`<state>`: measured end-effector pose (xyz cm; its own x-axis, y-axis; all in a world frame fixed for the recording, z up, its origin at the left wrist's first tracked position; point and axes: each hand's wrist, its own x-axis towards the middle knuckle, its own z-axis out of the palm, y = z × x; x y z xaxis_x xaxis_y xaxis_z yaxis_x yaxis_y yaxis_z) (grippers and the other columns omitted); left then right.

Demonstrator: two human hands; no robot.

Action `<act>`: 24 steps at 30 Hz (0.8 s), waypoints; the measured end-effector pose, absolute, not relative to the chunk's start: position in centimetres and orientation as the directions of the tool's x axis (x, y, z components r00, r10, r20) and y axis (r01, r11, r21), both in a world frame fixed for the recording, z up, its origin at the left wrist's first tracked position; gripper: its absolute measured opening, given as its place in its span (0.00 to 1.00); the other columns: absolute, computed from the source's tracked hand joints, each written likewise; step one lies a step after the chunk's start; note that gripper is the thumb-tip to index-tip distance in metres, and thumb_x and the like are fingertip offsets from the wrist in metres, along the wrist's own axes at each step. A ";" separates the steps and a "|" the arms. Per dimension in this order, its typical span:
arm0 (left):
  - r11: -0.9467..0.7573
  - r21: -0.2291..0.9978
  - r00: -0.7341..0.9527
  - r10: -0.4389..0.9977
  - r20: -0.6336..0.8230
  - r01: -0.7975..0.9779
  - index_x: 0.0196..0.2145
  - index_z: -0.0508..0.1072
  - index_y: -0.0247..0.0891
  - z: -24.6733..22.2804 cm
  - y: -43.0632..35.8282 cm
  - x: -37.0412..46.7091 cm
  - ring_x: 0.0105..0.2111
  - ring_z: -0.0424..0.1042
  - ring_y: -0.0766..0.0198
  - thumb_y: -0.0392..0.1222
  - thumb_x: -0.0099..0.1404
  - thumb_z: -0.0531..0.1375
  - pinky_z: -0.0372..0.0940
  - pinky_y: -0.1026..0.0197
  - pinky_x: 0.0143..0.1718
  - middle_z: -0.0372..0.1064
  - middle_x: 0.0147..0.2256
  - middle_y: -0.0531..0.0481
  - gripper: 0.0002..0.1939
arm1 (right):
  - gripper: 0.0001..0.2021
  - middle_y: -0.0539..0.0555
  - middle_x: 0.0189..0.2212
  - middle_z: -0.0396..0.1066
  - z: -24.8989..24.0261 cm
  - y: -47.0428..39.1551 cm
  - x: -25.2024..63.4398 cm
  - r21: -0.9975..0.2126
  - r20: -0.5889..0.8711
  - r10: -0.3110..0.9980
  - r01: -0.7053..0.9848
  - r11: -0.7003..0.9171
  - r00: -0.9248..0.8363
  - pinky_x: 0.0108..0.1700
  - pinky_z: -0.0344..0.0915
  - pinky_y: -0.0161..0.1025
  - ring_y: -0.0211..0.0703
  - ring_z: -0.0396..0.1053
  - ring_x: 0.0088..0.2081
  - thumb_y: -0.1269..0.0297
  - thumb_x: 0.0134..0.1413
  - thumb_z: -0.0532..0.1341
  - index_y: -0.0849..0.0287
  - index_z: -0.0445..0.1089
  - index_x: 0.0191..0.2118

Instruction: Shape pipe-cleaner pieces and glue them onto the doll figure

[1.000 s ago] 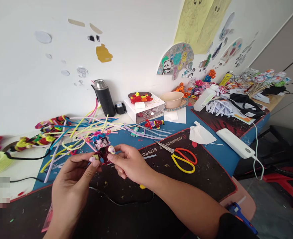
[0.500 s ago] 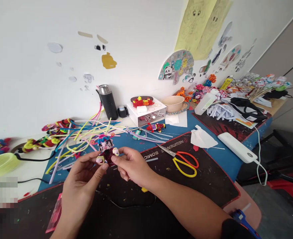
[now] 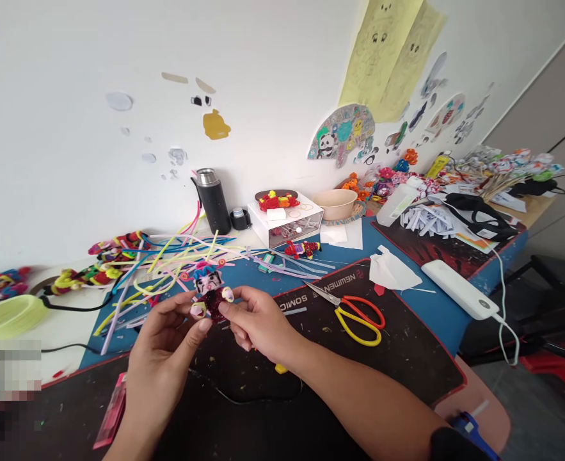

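Observation:
A small figure (image 3: 210, 296) with a blue and pink headpiece, a painted face and a dark red body is held upright over the black mat (image 3: 340, 384). My left hand (image 3: 169, 339) grips its left side between thumb and fingers. On the other side, my right hand (image 3: 258, 320) pinches the body near its pale, yellow-edged hand. The figure's lower part is partly hidden by my fingers. Scissors (image 3: 352, 310) with one red and one yellow handle lie on the mat to the right of my hands.
Colored pipe cleaners (image 3: 167, 256) are spread behind the hands. A black thermos (image 3: 214, 205), a white drawer box (image 3: 286, 221) and a beige bowl (image 3: 334, 203) stand by the wall. Finished figures (image 3: 90, 272) lie at left. A white power strip (image 3: 459, 289) is at right.
The camera view has shifted slightly, so most things appear a little lower and to the right. Both hands keep hold of the figure, which looks nearly unchanged in pose.

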<state>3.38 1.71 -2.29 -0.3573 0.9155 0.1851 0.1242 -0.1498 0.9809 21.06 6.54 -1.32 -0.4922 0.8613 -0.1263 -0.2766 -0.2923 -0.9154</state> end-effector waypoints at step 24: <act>0.049 0.996 -0.184 0.981 -0.061 -0.070 0.50 0.82 0.41 -2.4 2.5 4.5 0.36 0.80 0.53 0.63 0.55 0.80 0.77 0.53 0.42 0.83 0.41 0.45 0.33 | 0.22 0.36 0.16 0.61 -1.6 6.8 21.1 -0.893 -0.151 0.856 -0.302 -0.333 -0.495 0.21 0.49 0.34 0.32 0.53 0.15 0.45 0.61 0.74 0.55 0.69 0.45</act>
<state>4.50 2.51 -2.42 -0.1842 0.9810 -0.0610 -0.0699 0.0488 0.9964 21.06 6.76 -1.58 -0.4951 0.8555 -0.1513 -0.3017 -0.3327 -0.8935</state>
